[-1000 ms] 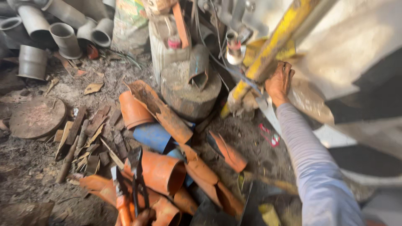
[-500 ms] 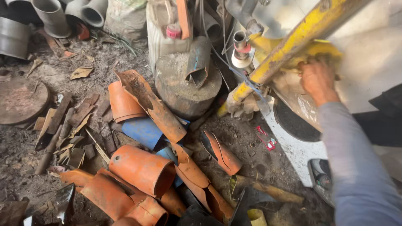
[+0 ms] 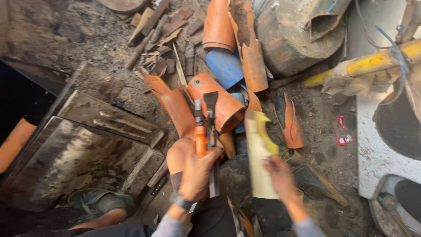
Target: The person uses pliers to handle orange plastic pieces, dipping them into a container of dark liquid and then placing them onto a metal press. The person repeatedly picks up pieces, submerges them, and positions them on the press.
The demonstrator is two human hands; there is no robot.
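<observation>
My left hand point(image 3: 196, 173) grips a bundle of tools point(image 3: 206, 127): an orange-handled one and a flat dark chisel-like blade, pointing away from me. My right hand point(image 3: 280, 175) holds a pale yellowish sheet of material point(image 3: 258, 151) by its lower edge. Both hands are low in the head view, above a dark round object at my lap. Just beyond them lies a heap of broken orange pipe pieces point(image 3: 215, 101) with a blue pipe piece point(image 3: 226, 66) among them.
A dirty grey metal plate point(image 3: 87, 149) lies at left, with a sandalled foot point(image 3: 98, 202) below it. A large rusty drum point(image 3: 294, 39) stands at the top right, a yellow bar point(image 3: 372, 63) and a white machine body point(image 3: 377, 145) at right. Wood scraps point(image 3: 162, 39) litter the dirt floor.
My right hand has left the yellow bar and machine at right and come down holding the pale sheet. The view has tilted down toward my lap, and my left hand with the tools is in sight.
</observation>
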